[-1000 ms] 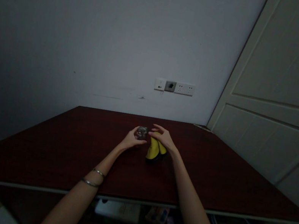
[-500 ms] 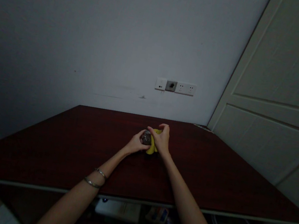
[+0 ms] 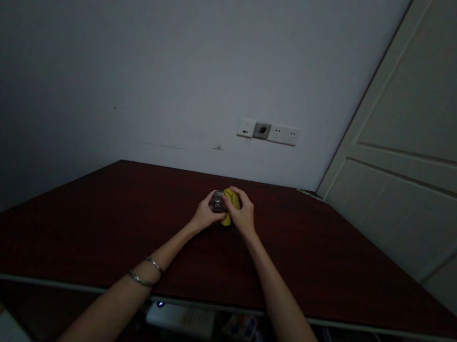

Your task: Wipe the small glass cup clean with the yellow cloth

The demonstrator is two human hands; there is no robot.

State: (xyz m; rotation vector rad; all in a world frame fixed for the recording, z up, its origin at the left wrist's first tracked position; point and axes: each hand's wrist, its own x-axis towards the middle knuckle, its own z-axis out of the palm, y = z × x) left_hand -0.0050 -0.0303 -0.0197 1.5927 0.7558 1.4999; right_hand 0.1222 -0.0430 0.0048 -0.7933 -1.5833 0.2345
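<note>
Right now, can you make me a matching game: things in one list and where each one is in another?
Things:
1. small glass jar
2. yellow object
3. metal bangles
4. power sockets

Places:
A. on the wall
B. under the right hand
C. around the left forearm
D. in the left hand

Pairs: 1-D, 2-B, 3-C, 4-A

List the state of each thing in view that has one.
left hand, closed around the jar
right hand, cupped over the yellow object
small glass jar, gripped, dark contents
yellow object, partly covered by the right hand
white panelled door, appears closed
two metal bangles, worn on the left forearm
</note>
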